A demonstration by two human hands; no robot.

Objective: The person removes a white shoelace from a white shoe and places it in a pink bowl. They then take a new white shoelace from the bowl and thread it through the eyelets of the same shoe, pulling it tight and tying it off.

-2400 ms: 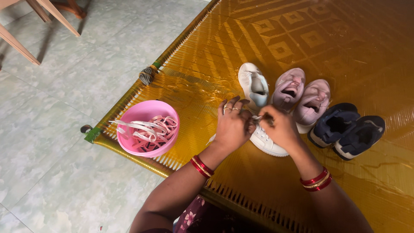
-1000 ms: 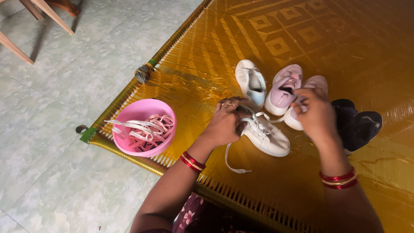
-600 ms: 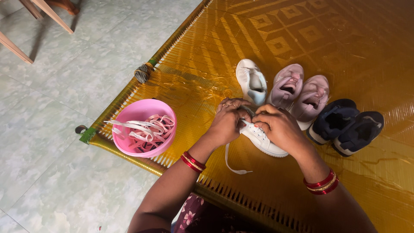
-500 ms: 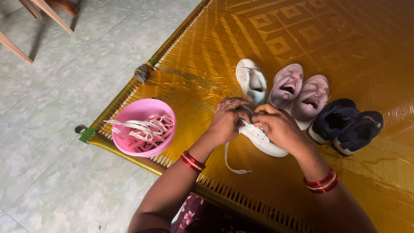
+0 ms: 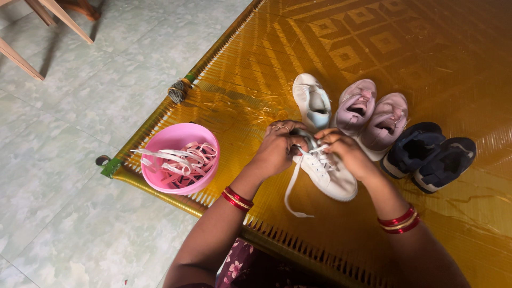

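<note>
White canvas fills my grip: the white sneaker lies on the yellow woven mat, toe toward me, and both my hands work at its tongue end. My left hand is curled over the heel side, fingers bent down and closed around the shoe's collar, with two rings showing on them. My right hand comes in from the other side, thumb and fingertips pinched together on the white lace near the top eyelets. One free end of that lace hangs off the shoe's left side and trails in a loop across the mat toward me. Red bangles sit on both my wrists.

Just beyond my knuckles stands the sneaker's mate, a second white shoe, unlaced. Beside it to the right are two pale pink shoes, side by side and touching, then two dark navy shoes close together. Left of my left arm, near the mat's edge, a pink plastic bowl holds a tangle of pink and white laces. Pale floor tiles lie past the mat's edge.
</note>
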